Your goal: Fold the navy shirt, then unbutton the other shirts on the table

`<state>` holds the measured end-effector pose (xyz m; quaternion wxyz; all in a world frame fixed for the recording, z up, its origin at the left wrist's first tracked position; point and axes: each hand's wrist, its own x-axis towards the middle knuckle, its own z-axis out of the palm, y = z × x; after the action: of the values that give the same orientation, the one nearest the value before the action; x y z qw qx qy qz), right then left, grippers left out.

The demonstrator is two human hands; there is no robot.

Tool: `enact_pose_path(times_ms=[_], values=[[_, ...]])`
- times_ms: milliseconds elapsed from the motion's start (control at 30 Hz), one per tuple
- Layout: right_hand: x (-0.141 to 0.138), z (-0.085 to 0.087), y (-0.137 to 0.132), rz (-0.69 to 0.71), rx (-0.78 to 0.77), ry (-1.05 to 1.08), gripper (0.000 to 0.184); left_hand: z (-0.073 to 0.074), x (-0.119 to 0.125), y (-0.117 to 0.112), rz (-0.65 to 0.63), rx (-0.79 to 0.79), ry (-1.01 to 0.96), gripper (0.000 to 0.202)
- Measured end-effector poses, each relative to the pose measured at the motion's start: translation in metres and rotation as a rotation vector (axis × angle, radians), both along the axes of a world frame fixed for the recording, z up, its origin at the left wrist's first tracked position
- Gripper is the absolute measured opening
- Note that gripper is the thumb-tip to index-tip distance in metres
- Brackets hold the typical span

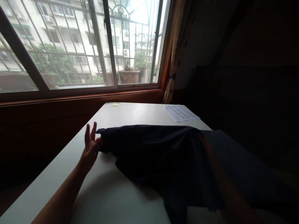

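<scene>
A pale building (74, 35) stood outside, and it was seen through the wide window (108, 46), whose daylight fell into an otherwise dark room. Below the window was a white table (137, 115), with its far edge near to the wooden wall (98, 98). The dark cloth (158, 152) was above the middle of this table, between the two hands; its upper edge ran almost level from one side to the other, and its lower part hung in folds toward the near side. To the right, a dark blue fabric (235, 158) was spread, but I could not tell if it was one piece with the cloth. A patterned curtain (178, 40), tied low, was at the right side of the window. Behind the glass, a decorated planter (129, 77) stood on the ledge. Printed sheets (181, 113) were lying on the far right part of the table, beyond the cloth. The right hand (207, 145) was at the right end of the cloth's upper edge, in deep shadow, so I could not tell how its fingers were set. The left hand (91, 147) held the left end of the cloth in a narrow pinch, while two of its fingers pointed upward, apart from each other. The smallest thing was a yellow note (115, 104), which lay close to the table's far left corner
</scene>
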<state>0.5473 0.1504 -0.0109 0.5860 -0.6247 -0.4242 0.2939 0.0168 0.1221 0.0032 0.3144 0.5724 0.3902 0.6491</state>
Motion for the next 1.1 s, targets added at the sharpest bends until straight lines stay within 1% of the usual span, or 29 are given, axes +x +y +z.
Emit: enact_pose_path(times_ms=[67,133,200,267,300,333,367,400,433,467,500,533,567,600,633,667,700,733,800,833,867,933,1000,1067,1100], values=[[-0.005,-0.003,0.003,-0.072,-0.015,0.023,0.046,-0.013,0.006,0.005,-0.116,-0.024,0.038,0.082],[-0.016,-0.007,0.004,-0.079,0.012,0.084,0.051,-0.024,0.01,0.01,-0.229,-0.044,0.093,0.08],[-0.027,-0.009,0.004,-0.058,0.067,0.189,0.057,-0.032,0.012,0.012,-0.282,-0.036,0.18,0.068],[-0.038,-0.006,0.0,-0.09,0.132,0.236,0.064,-0.037,0.013,0.013,-0.277,0.014,0.368,0.05],[-0.043,-0.002,-0.003,-0.127,0.174,0.198,0.064,-0.04,0.013,0.012,-0.26,0.049,0.497,0.042],[-0.048,0.003,-0.008,-0.167,0.224,0.105,0.061,-0.042,0.014,0.012,-0.238,0.085,0.636,0.037],[-0.055,0.009,-0.013,-0.191,0.286,-0.025,0.054,-0.045,0.015,0.013,-0.21,0.114,0.768,0.035],[-0.063,0.014,-0.02,-0.174,0.35,-0.171,0.046,-0.048,0.016,0.013,-0.182,0.137,0.883,0.036],[-0.074,0.02,-0.028,-0.11,0.405,-0.322,0.038,-0.051,0.017,0.014,-0.154,0.152,0.971,0.04],[-0.085,0.024,-0.035,0.009,0.436,-0.45,0.031,-0.053,0.018,0.014,-0.125,0.168,1.034,0.043],[-0.098,0.026,-0.043,0.193,0.438,-0.541,0.027,-0.055,0.019,0.015,-0.106,0.183,1.086,0.044],[-0.112,0.026,-0.049,0.424,0.407,-0.603,0.027,-0.055,0.02,0.015,-0.096,0.193,1.131,0.044],[-0.125,0.024,-0.055,0.638,0.359,-0.661,0.034,-0.054,0.021,0.015,-0.095,0.199,1.171,0.043],[-0.138,0.02,-0.059,0.811,0.302,-0.732,0.044,-0.052,0.021,0.014,-0.099,0.203,1.204,0.042],[-0.149,0.015,-0.063,0.907,0.257,-0.803,0.055,-0.05,0.021,0.013,-0.101,0.207,1.23,0.042],[-0.158,0.009,-0.064,0.934,0.228,-0.868,0.064,-0.046,0.021,0.011,-0.102,0.214,1.252,0.041],[-0.165,0.004,-0.065,0.924,0.203,-0.928,0.066,-0.043,0.022,0.009,-0.101,0.221,1.27,0.04],[-0.169,-0.002,-0.064,0.888,0.186,-0.973,0.061,-0.039,0.022,0.007,-0.097,0.227,1.287,0.039],[-0.173,-0.009,-0.062,0.827,0.154,-1.022,0.035,-0.033,0.025,0.003,-0.096,0.233,1.317,0.036],[-0.173,-0.01,-0.061,0.813,0.139,-1.024,0.024,-0.031,0.026,0.002,-0.098,0.233,1.334,0.034],[-0.172,-0.01,-0.06,0.808,0.126,-1.005,0.017,-0.028,0.027,0.001,-0.102,0.231,1.349,0.03],[-0.167,-0.005,-0.06,0.819,0.097,-0.9,0.014,-0.025,0.029,0.001,-0.114,0.236,1.363,0.025],[-0.159,0.006,-0.062,0.857,0.031,-0.708,0.012,-0.022,0.027,0.002,-0.125,0.257,1.35,0.024],[-0.149,0.019,-0.065,0.882,-0.067,-0.436,0.016,-0.017,0.019,0.003,-0.121,0.281,1.302,0.027],[-0.143,0.027,-0.067,0.857,-0.105,-0.28,0.02,-0.014,0.012,0.004,-0.116,0.29,1.261,0.028]])
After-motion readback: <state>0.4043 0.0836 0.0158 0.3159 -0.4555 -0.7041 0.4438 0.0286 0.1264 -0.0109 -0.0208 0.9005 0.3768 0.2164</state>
